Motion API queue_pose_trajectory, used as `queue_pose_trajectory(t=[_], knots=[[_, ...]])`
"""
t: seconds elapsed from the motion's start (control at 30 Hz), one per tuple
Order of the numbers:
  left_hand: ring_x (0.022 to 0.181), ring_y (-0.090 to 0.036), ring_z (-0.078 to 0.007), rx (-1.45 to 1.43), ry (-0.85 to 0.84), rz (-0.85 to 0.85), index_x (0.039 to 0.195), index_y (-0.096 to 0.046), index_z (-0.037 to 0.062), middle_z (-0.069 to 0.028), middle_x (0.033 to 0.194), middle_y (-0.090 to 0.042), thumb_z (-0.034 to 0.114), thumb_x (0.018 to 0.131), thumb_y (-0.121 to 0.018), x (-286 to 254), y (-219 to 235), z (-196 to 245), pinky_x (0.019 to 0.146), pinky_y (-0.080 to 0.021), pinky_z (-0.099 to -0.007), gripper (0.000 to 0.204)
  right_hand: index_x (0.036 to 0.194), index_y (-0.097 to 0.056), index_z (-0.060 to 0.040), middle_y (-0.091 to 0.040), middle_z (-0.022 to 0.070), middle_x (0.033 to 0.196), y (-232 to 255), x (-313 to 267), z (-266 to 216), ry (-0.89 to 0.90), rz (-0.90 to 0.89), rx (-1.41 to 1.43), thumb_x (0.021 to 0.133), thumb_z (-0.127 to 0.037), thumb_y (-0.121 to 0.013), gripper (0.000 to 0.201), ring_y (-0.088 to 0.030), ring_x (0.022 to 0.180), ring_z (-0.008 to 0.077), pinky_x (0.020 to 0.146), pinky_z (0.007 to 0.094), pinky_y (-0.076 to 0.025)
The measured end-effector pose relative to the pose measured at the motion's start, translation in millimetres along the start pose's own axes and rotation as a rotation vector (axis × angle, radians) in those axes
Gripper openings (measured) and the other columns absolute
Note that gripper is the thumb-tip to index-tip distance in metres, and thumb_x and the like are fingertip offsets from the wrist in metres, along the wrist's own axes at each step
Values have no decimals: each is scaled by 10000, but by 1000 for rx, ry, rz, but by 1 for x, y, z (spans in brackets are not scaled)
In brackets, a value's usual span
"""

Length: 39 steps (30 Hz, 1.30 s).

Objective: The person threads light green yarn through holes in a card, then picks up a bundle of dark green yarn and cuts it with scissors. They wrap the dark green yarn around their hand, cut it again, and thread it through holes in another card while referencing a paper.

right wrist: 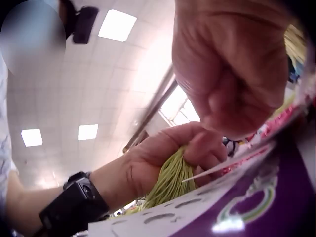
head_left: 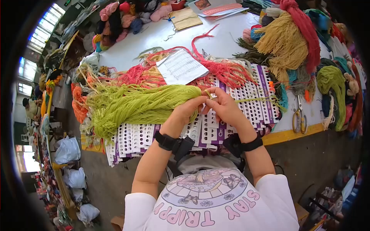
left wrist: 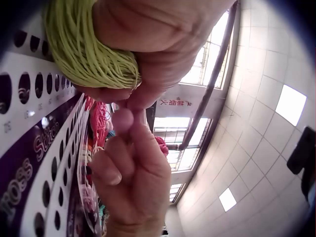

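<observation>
A thick bundle of lime-green thread (head_left: 142, 106) lies across white punched cards (head_left: 135, 134) with purple bands. The left hand (head_left: 189, 107) grips the bundle's right end; in the left wrist view the green strands (left wrist: 94, 54) pass under that hand (left wrist: 153, 39). Close against it, the right hand (head_left: 225, 107) pinches at the tip of the bundle, fingers curled and touching the left fingertips. A thin green strand (head_left: 250, 100) runs right from the hands over the cards. The right wrist view shows the right hand (right wrist: 232, 64) above the left hand (right wrist: 153, 153).
Behind the bundle lie coral-red threads (head_left: 135, 77) with a written paper sheet (head_left: 182, 67) on top. Scissors (head_left: 299, 117) rest at the table's right front edge. Tan and red skeins (head_left: 283, 40) are piled back right, and pink yarn balls (head_left: 110, 11) back left.
</observation>
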<state>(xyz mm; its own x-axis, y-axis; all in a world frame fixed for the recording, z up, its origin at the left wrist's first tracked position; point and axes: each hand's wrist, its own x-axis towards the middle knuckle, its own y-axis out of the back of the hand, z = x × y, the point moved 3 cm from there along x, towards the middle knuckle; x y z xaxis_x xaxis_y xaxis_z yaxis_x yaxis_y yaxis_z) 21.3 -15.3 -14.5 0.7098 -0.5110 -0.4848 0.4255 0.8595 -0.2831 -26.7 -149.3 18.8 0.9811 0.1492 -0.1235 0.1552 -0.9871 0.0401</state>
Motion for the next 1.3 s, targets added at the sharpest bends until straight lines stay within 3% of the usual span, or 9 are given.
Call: queue_pose_trajectory(t=[0.07, 0.17, 0.23, 0.33, 0.7, 0.9, 1.1, 1.2, 1.3], knots=[[484, -436, -57, 7, 51, 144, 763, -576, 82, 21, 584, -494, 213, 809, -589, -5, 0, 1, 434, -339, -194, 140, 1002, -494, -65, -590, 135, 625, 1, -5, -12, 191, 278, -523, 804, -156, -538, 223, -573, 558, 326, 517, 403, -440], [449, -408, -60, 321, -300, 296, 729, -569, 81, 24, 570, -484, 224, 802, -596, -11, 0, -1, 409, -317, -211, 163, 845, -539, -34, -569, 140, 608, 8, 4, 0, 240, 325, -694, 792, -144, -540, 122, -569, 589, 334, 526, 414, -431], [431, -386, -69, 401, -85, 303, 694, -564, 69, 21, 537, -465, 248, 798, -596, -11, -6, -2, 400, -296, -227, 210, 780, -578, -19, -568, 140, 601, 12, 7, 3, 166, 341, -515, 783, -154, -554, 138, -576, 561, 288, 522, 368, -438], [437, -396, -74, 470, -39, 237, 675, -570, 61, 13, 504, -445, 251, 802, -584, -4, -6, 0, 405, -296, -233, 229, 779, -602, -10, -576, 133, 600, 12, 8, 12, 113, 362, -389, 760, -158, -574, 152, -572, 535, 245, 523, 327, -441], [484, -457, -59, -5, 210, -28, 838, -570, 60, 9, 639, -524, 162, 848, -516, -4, 3, 2, 450, -388, -185, 115, 778, -637, -16, -596, 96, 679, 8, 6, 19, 198, 476, -397, 694, -133, -636, 144, -580, 567, 172, 537, 272, -447], [509, -471, -52, -70, 219, 22, 821, -576, 79, 22, 662, -538, 217, 852, -534, 7, 5, -15, 463, -397, -190, 148, 781, -642, -15, -594, 92, 727, 12, 10, 16, 176, 304, -396, 692, -132, -663, 148, -591, 622, 180, 573, 271, -457], [523, -449, -55, 137, -25, 119, 858, -566, 84, 19, 651, -522, 175, 825, -525, 10, 13, -17, 480, -385, -195, 104, 795, -656, -32, -590, 98, 721, 10, 8, 22, 143, 362, -270, 694, -127, -664, 138, -590, 647, 205, 599, 288, -459], [505, -426, -54, -297, 88, 170, 848, -562, 72, 13, 665, -520, 140, 811, -502, -13, 13, 11, 464, -376, -207, 99, 792, -648, -30, -583, 102, 712, 11, 5, 27, 201, 402, -419, 716, -137, -648, 131, -582, 636, 221, 588, 296, -455], [498, -454, -69, -608, 140, -174, 823, -581, 73, -5, 691, -549, 147, 795, -540, -14, 25, 23, 462, -411, -210, 89, 746, -619, -22, -569, 107, 697, 8, 5, 24, 258, 416, -515, 756, -182, -615, 160, -569, 616, 239, 562, 314, -441]])
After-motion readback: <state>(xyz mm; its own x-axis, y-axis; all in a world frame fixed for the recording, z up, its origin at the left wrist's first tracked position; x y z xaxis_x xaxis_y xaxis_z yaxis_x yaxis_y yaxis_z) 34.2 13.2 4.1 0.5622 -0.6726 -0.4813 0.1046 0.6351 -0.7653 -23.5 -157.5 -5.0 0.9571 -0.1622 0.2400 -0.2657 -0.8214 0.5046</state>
